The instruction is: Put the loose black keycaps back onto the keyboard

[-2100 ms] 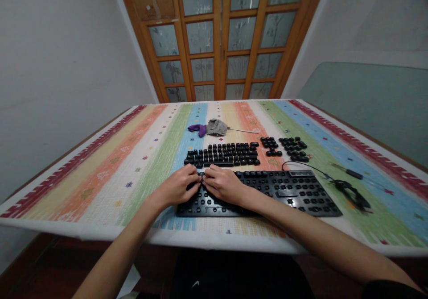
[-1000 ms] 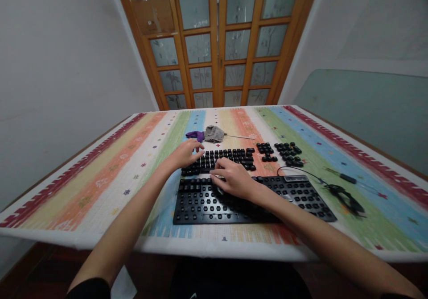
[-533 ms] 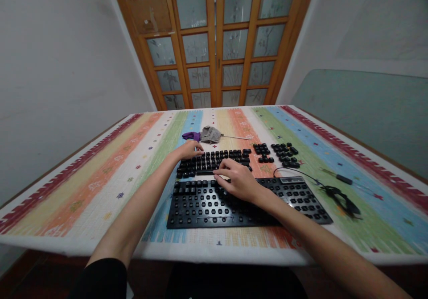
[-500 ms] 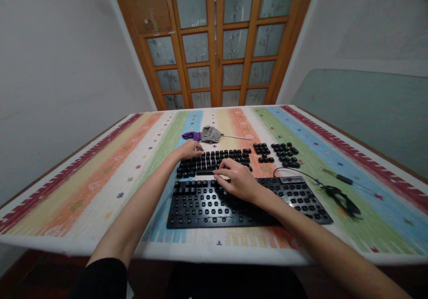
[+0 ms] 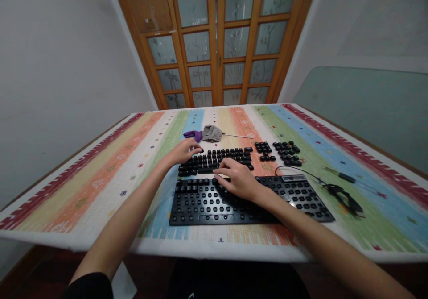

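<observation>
My left hand [image 5: 186,151] is at the far left corner of the loose keycaps, its thumb and fingers closed on a small black keycap [image 5: 202,150]. The other loose black keycaps [image 5: 214,158] lie in keyboard order on the cloth, with the long space bar [image 5: 205,171] at their near side. My right hand [image 5: 239,179] rests over the upper edge of the black keyboard [image 5: 207,219], thumb and index finger apart beside the space bar's right end. The keyboard has keycaps on several keys at its upper left; bare key posts show elsewhere. Its middle is partly hidden by my right hand and forearm.
Further keycap groups [image 5: 286,152] lie to the right. A coiled black cable [image 5: 343,197] and a dark-handled screwdriver [image 5: 347,177] are at the right. Beyond the keycaps are a grey cloth [image 5: 211,133], a purple cloth [image 5: 193,135] and a thin metal rod [image 5: 239,136]. A striped tablecloth [image 5: 100,187] covers the table.
My left hand has drawn slightly left from the keycap rows, with a keycap now visible at its fingertips. My right hand stays nearly where it was. The view has shifted slightly.
</observation>
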Action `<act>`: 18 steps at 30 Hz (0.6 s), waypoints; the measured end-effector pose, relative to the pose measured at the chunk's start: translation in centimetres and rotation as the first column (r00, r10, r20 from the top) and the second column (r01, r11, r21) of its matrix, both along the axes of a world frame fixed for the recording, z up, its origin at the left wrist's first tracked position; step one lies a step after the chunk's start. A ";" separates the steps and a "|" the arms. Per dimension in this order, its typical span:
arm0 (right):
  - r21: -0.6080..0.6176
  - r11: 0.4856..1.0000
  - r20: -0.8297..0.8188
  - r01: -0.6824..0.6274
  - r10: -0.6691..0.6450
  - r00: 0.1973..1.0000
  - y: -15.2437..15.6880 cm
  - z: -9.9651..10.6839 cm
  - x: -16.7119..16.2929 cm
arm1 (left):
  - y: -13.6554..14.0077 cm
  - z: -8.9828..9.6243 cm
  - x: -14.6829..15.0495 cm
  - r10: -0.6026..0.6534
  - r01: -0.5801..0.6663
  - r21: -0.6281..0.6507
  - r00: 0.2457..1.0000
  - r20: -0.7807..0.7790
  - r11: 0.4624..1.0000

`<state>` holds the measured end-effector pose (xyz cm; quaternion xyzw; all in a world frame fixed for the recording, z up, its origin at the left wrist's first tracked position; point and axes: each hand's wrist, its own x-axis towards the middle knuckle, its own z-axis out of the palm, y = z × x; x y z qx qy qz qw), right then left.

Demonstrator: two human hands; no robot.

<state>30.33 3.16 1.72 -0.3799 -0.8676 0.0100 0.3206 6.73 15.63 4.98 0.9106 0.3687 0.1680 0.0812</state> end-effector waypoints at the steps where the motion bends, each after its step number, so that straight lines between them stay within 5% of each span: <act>1: -0.003 1.000 -0.001 -0.002 0.002 1.000 0.0 0.0 -0.1 | -1.2 0.3 -0.4 -0.009 0.009 0.010 1.000 0.012 1.000; 9: -0.037 0.998 -0.034 -0.051 0.049 0.998 -0.4 -0.3 -1.4 | -10.3 -0.8 -2.0 -0.111 0.112 0.003 0.981 0.160 0.994; 18: -0.025 0.994 -0.002 -0.105 0.105 0.994 -0.9 -1.3 -2.5 | -12.8 -3.2 -2.0 -0.085 0.085 0.008 0.986 0.144 0.996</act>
